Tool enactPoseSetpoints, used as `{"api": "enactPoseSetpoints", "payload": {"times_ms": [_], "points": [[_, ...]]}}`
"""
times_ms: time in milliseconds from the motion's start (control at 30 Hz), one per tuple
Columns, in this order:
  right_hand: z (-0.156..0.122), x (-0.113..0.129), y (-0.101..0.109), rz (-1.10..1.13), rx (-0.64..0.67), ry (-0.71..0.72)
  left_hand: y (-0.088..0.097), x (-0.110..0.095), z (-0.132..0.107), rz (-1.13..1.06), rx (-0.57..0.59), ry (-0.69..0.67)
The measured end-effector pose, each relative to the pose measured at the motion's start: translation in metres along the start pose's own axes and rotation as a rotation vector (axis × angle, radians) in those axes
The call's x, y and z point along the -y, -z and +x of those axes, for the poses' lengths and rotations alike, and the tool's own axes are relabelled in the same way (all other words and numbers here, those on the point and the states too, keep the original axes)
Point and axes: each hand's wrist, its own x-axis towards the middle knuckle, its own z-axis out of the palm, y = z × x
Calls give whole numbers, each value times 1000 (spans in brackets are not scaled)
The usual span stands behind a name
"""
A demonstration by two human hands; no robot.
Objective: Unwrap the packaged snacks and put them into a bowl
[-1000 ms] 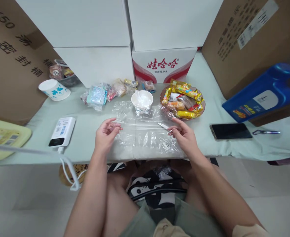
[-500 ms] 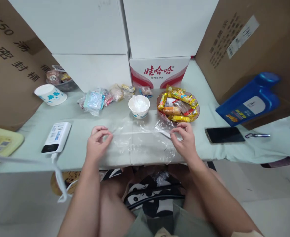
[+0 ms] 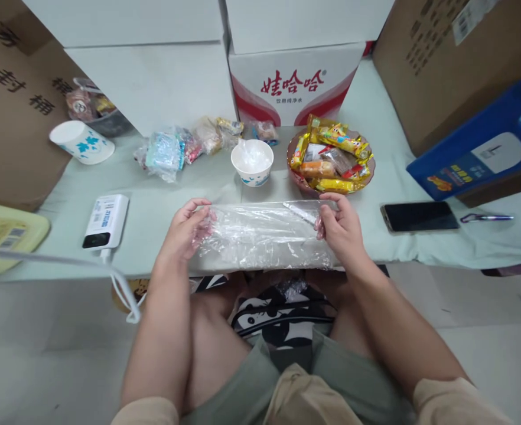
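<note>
A sheet of clear plastic wrap lies folded in a band on the pale green table, near its front edge. My left hand grips the band's left end with curled fingers. The right end is pinched by my right hand. Just beyond the wrap stands a small white paper bowl with something white inside. To its right sits a brown dish heaped with wrapped snacks.
A white power bank with a cable lies at the left, a paper cup and loose snack packets further back. A phone and pen lie at the right, beside a blue jug. Cardboard boxes wall the back.
The plastic wrap was spread flat on the table; both hands have now folded it toward me into a narrower band and hold its two ends.
</note>
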Motion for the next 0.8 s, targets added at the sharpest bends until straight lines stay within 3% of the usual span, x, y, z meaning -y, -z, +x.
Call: {"api": "enactPoseSetpoints", "payload": {"times_ms": [100,267,500,567,667,733,800], "points": [[4,-2,2,23,-7,-74,9,-6,3,-56,58,149],[8,-7,2,54,-2,-124,14,-3,6,-77,202,276],[6,0,-3,88,29,-197,-2,-1,7,-119,26,184],[5,1,0,1,122,-220,-4,-1,8,-30,-31,175],[4,2,10,-341,221,-158,-6,2,9,138,-69,160],[5,4,17,-574,136,-47,-7,5,9,199,-35,147],[6,6,19,-619,44,60,-8,6,7,229,31,167]]}}
